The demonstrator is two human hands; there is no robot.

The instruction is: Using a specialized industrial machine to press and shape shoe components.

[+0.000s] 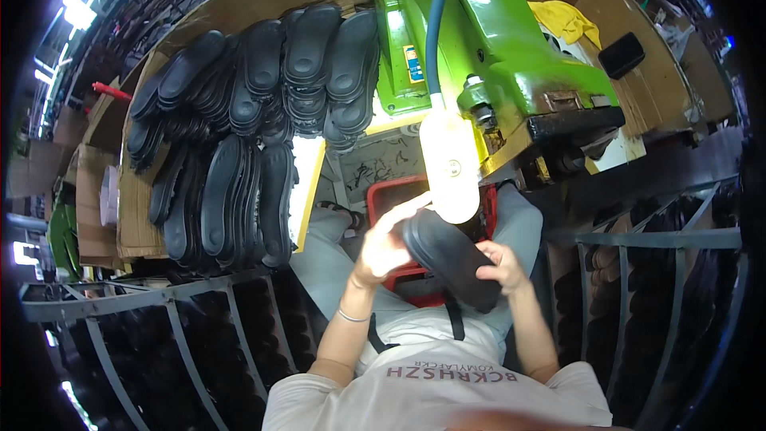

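Both hands closed on one black shoe sole (451,255): left hand (387,243) at its front end, right hand (501,266) at its rear. Just under a bright lamp (451,164), above a red crate (387,191). More black soles (255,112) stacked to the left.

Cardboard-covered bench (140,215) at left, stacked with black shoe soles (255,104) in overlapping rows, some lying flat, some standing on edge. Green machine (479,32) just right of the soles, on the same bench. Yellow cloth (565,20) and a black pad (621,54) on cardboard (606,0) behind the machine
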